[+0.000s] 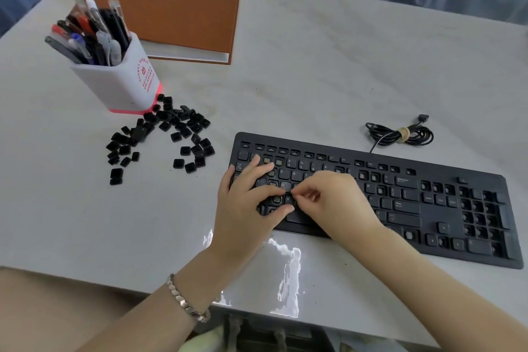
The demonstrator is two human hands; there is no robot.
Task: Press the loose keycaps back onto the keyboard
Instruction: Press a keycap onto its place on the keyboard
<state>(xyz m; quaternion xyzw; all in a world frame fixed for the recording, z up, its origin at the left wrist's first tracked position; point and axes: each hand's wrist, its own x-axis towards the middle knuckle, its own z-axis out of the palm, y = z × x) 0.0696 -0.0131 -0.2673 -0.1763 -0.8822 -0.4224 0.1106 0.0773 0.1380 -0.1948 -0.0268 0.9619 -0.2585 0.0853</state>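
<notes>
A black keyboard (405,203) lies on the table at the lower right, with many key sockets bare and some keys in place. Several loose black keycaps (163,137) are scattered to its left, by a pen holder. My left hand (245,203) rests on the keyboard's left end, fingers spread flat over the keys. My right hand (328,200) is over the letter rows with fingers curled, its fingertips pinching a small keycap near the V key. The keycap itself is mostly hidden by the fingers.
A white pen holder (123,80) full of pens stands at the left. A brown book (171,6) lies behind it. The keyboard's coiled cable (400,134) sits behind the keyboard. The table's front edge (114,286) runs close to my forearms.
</notes>
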